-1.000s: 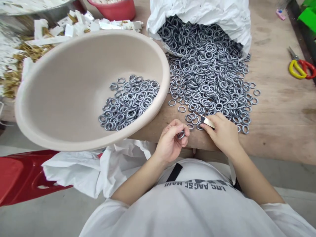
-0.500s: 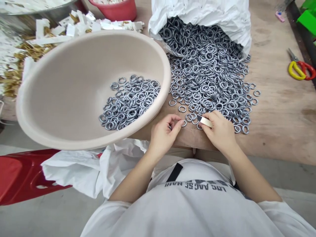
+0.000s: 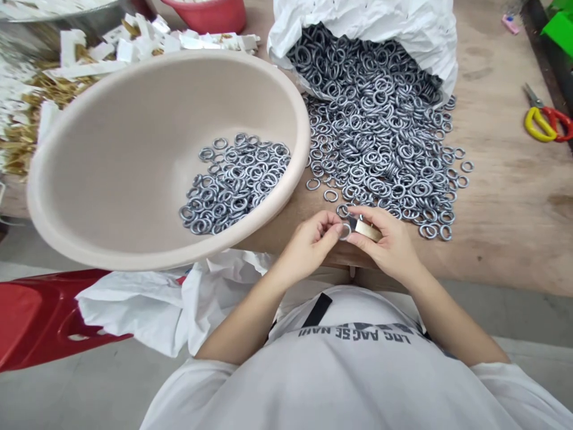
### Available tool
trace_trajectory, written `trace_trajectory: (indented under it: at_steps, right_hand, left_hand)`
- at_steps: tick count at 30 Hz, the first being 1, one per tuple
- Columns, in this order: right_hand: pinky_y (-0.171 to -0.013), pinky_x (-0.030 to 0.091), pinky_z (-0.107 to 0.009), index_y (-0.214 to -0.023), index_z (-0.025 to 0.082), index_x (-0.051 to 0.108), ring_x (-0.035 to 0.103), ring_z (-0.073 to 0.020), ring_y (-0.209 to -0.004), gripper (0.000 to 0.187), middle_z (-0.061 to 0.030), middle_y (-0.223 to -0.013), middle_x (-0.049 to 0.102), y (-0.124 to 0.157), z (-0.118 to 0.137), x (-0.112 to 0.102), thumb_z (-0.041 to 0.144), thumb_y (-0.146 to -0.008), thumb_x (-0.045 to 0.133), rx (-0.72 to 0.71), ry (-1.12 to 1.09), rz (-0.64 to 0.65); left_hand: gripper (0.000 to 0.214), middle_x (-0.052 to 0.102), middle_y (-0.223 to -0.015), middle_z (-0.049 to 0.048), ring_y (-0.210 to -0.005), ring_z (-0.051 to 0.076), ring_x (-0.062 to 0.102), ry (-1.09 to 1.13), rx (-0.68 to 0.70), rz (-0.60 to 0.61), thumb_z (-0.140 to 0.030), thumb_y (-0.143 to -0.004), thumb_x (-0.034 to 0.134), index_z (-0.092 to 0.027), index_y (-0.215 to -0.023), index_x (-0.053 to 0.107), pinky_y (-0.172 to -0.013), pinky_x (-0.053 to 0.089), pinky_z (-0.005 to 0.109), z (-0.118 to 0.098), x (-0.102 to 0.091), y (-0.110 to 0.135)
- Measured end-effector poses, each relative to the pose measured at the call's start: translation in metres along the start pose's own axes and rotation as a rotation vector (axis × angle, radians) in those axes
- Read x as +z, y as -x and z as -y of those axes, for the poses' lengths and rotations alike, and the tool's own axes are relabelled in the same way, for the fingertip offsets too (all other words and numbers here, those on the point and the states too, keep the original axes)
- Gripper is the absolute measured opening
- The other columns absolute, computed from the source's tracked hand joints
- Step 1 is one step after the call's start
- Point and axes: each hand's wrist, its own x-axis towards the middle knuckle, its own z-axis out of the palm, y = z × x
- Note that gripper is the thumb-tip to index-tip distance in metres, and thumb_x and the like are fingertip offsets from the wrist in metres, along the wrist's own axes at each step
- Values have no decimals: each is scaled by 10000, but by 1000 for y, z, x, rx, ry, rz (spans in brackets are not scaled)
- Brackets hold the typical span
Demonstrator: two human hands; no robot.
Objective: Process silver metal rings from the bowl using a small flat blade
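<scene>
The rings (image 3: 380, 137) are a dull blue-grey with bright silver glints, and they sit against the plain beige of the basin (image 3: 286, 119) and the crumpled white of the sack (image 3: 358, 18). The small tab (image 3: 367, 230) is pale gold with a dark end. The desk (image 3: 505, 179) is tan plywood, streaked with grain and darker stains. The scissors (image 3: 544, 122) have one yellow handle and one red. A bright red bucket (image 3: 206, 12) stands behind, and the white T-shirt (image 3: 340, 382) bears dark grey lettering.
</scene>
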Motion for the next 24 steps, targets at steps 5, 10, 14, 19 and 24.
trace_trajectory:
  at_steps: [5, 10, 14, 19, 24]
  right_hand:
    - [-738, 467, -311, -908, 220, 700, 608, -172, -796, 170, -19, -848, 648, -2, 8, -2, 388, -929, 679, 23, -166, 18]
    - [-755, 503, -334, -1019, 244, 682, 629, -189, -820, 222, -25, -906, 662, 2, 12, 0, 421, -888, 711, 126, -290, 22]
    - [-702, 508, -327, -998, 248, 666, 616, -185, -765, 260, -16, -855, 658, 7, 16, 3, 407, -822, 774, 188, -326, -18]
    - [-613, 466, -284, -891, 232, 660, 572, -141, -652, 144, 14, -770, 627, 6, 15, 6, 348, -848, 735, 220, -445, -42]
    - [-642, 428, -276, -838, 211, 636, 532, -134, -666, 229, 16, -738, 595, 5, 8, -3, 421, -930, 648, 203, -327, -99]
  left_hand:
    - [395, 513, -678, -44, -436, 40, 317, 604, -210, 290, -555, -927, 577, -175, -840, 513, -399, 248, 182, -12, 23, 10]
    - [382, 493, -654, -46, -450, 33, 347, 733, -207, 130, -524, -914, 628, -159, -844, 537, -380, 261, 146, -16, 36, 11]
    - [361, 481, -640, -44, -468, 44, 346, 783, -223, 110, -499, -896, 662, -155, -852, 562, -367, 251, 134, -17, 39, 11]
    - [433, 435, -573, -56, -447, 46, 295, 900, -293, 218, -579, -912, 607, -165, -808, 529, -358, 213, 131, -18, 45, 14]
    - [452, 419, -525, -64, -395, 28, 267, 917, -238, 197, -540, -949, 575, -175, -712, 450, -360, 213, 137, -18, 46, 15]
